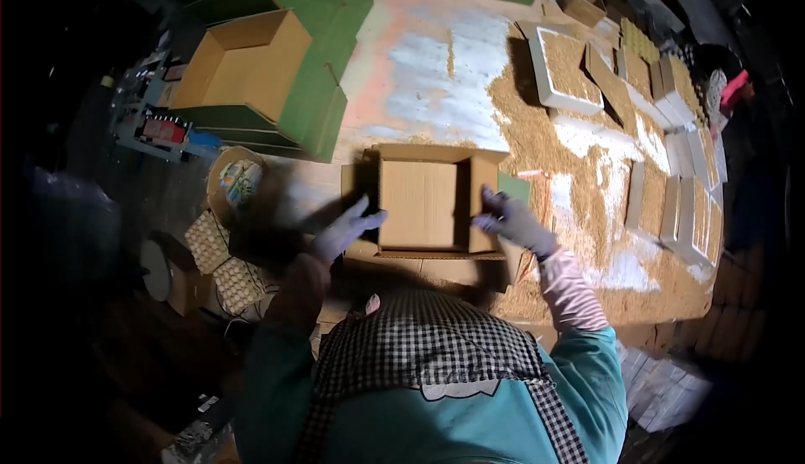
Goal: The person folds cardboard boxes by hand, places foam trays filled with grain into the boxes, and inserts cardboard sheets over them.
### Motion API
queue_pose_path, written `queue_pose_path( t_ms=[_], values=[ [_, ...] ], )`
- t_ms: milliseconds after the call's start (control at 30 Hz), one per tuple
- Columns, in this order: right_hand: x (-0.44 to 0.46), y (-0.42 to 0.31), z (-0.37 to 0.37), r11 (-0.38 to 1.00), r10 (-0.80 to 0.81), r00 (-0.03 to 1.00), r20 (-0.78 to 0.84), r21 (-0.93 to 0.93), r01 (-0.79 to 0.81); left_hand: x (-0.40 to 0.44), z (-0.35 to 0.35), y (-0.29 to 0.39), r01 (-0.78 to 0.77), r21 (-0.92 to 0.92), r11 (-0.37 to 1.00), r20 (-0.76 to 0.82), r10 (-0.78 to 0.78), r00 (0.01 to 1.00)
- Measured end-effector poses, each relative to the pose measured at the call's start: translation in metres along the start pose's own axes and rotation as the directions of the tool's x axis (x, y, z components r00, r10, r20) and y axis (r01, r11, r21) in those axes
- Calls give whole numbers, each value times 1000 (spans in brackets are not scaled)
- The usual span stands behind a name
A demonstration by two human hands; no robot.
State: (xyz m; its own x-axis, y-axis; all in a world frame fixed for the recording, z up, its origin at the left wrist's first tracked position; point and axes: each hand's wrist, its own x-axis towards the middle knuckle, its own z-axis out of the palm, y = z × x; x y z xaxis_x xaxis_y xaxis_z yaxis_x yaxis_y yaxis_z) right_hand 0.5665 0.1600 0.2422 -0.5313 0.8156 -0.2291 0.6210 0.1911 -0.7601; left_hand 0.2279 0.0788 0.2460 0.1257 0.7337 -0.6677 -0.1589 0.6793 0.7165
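Observation:
A brown cardboard box (419, 204) with its top open stands on the table right in front of me. My left hand (345, 229), in a pale glove, is at the box's left side with its fingers spread. Over at the right side, my gloved right hand (516, 222) has its thumb and fingers apart against the right flap (484, 183). Whether the fingertips press on the cardboard is hard to tell. Flat cardboard (449, 273) lies under the box, and a green piece (513, 187) shows beside it.
Green-sided cardboard boxes (323, 112) are stacked at the left. Sawdust-like material (599, 179) covers much of the table's right side. White boxes (545, 78) filled with it stand there. Egg trays (239, 284) and a round container (235, 181) sit at the lower left.

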Motion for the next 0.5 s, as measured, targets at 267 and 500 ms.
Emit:
queue_pose_path(
  t_ms=[267, 500],
  values=[
    [14, 92, 51, 901, 386, 921, -55, 236, -364, 106, -9, -83, -447, 419, 791, -134, 541, 831],
    [5, -74, 23, 408, 322, 935, -145, 913, 1, -13, -54, 49, -689, 307, 656, 11, 722, 692]
  ],
)
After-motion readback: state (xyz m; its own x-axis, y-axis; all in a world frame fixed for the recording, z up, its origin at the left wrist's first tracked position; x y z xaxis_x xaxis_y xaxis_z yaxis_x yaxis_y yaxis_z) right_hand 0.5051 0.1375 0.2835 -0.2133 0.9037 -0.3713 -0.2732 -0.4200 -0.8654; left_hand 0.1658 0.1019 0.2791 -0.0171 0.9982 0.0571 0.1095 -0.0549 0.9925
